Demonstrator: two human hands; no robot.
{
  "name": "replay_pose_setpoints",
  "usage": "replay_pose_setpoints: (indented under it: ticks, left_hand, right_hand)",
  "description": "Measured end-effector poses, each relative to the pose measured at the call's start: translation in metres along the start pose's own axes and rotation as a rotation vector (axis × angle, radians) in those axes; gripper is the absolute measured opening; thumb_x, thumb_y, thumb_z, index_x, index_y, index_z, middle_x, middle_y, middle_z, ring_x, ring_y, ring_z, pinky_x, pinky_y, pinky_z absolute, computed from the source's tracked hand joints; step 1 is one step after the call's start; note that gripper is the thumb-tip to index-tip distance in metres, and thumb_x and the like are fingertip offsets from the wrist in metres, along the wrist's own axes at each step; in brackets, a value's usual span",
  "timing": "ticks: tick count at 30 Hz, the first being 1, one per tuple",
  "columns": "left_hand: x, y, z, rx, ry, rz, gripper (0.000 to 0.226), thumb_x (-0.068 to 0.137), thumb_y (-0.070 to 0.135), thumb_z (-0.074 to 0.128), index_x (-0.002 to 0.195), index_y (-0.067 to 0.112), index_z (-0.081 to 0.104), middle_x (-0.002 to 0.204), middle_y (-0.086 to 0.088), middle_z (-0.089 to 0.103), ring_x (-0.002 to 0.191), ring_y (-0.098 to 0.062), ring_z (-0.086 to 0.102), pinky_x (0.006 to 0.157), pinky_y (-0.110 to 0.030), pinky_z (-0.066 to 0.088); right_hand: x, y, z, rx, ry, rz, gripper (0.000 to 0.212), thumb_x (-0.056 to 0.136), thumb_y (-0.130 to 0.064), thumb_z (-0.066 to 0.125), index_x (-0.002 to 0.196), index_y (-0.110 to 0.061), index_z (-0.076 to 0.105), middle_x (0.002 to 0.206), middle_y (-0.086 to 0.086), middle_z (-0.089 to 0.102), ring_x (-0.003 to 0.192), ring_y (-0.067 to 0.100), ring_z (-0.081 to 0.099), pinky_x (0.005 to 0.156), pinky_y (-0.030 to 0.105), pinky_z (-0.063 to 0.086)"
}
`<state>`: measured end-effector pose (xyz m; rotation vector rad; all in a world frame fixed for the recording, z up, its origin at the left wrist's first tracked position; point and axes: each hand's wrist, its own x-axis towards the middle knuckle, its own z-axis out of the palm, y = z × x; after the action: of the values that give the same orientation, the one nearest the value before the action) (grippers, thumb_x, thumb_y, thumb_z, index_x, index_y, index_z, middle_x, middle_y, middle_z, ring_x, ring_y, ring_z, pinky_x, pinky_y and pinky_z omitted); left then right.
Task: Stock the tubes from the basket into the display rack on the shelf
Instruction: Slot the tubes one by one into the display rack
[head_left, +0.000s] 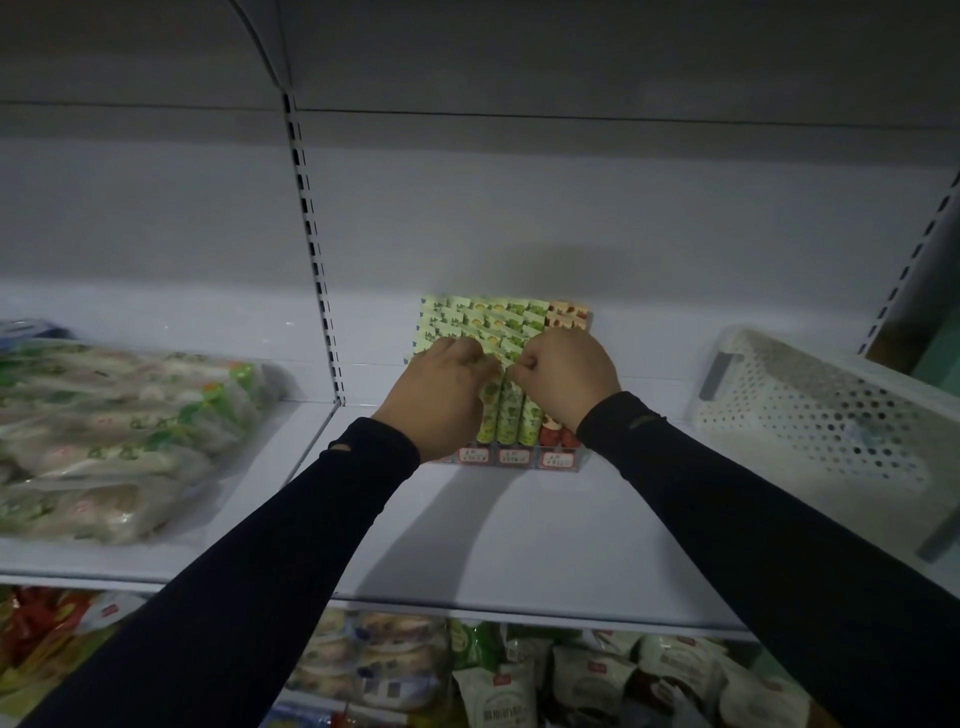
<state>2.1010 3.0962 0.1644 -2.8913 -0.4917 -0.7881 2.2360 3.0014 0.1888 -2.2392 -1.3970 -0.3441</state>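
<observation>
A clear display rack (511, 460) with red-and-white labels on its front lip stands at the back of the white shelf (498, 540). Several rows of green patterned tubes (509, 410) fill it, with a red-printed row (569, 317) at the right. My left hand (441, 395) and my right hand (563, 376) rest on the rack's middle rows, fingers curled on the tube tops. What each hand pinches is hidden by the fingers. A white perforated basket (810, 415) sits on the shelf at the right; its contents are not visible.
Clear bags of packaged food (114, 436) lie on the shelf section at the left, past a slotted upright (317, 249). Snack bags (587, 675) crowd the shelf below. Bare shelf surface lies in front of the rack, between my sleeves.
</observation>
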Motion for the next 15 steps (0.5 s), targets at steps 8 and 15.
replay_pose_setpoints:
  ticks: [8, 15]
  left_hand:
    - [0.0004, 0.0027, 0.0022, -0.011, 0.030, -0.023, 0.051, 0.067, 0.008, 0.040, 0.108, 0.002, 0.070, 0.101, -0.018, 0.061, 0.090, -0.038, 0.055, 0.074, -0.046, 0.051]
    - [-0.0024, 0.0029, -0.0036, -0.015, 0.022, -0.020, 0.045, 0.074, 0.001, 0.051, 0.115, 0.005, 0.068, 0.109, -0.015, 0.062, 0.099, -0.035, 0.053, 0.083, -0.048, 0.050]
  right_hand:
    - [0.0010, -0.0027, 0.0015, -0.035, -0.010, 0.043, 0.043, 0.090, -0.027, 0.060, 0.052, -0.023, 0.041, 0.059, -0.004, 0.047, 0.065, 0.020, 0.051, 0.056, 0.025, 0.033]
    - [0.0044, -0.0010, -0.0040, 0.018, -0.067, 0.046, 0.037, 0.091, -0.030, 0.062, 0.056, -0.017, 0.053, 0.059, 0.000, 0.053, 0.057, 0.018, 0.050, 0.047, 0.024, 0.028]
